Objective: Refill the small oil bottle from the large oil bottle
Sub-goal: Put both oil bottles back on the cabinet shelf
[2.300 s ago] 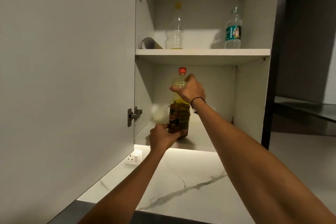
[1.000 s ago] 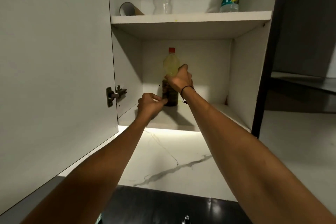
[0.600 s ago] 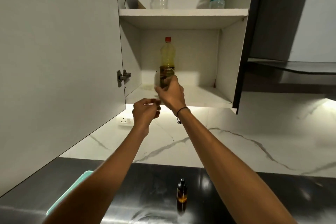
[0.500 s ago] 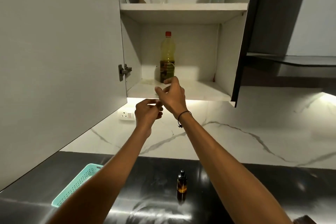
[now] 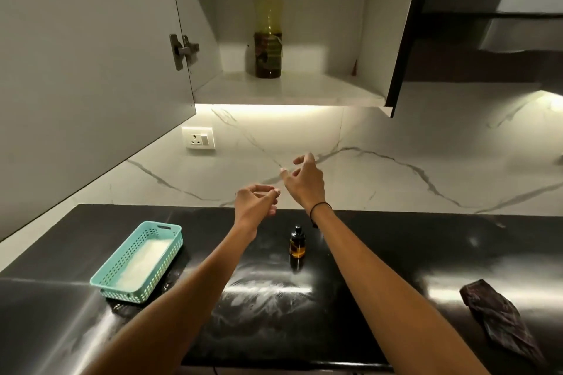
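Large oil bottle (image 5: 267, 24) upright on the open cabinet's lower shelf (image 5: 289, 90), top centre of the frame, with both hands empty well below it.

The small oil bottle (image 5: 297, 245), dark amber with a black top, stands on the black countertop (image 5: 380, 253) at the centre of the frame, just below and between the two wrists, touched by neither. The left hand (image 5: 254, 202) hangs above it with fingers loosely curled, thumb near the fingertips, holding nothing visible. The right hand (image 5: 303, 179), slightly higher and to the right, has its fingers relaxed and a little spread, also holding nothing. A teal basket (image 5: 170, 230) sits at lower left and a dark cloth (image 5: 499, 316) at lower right.
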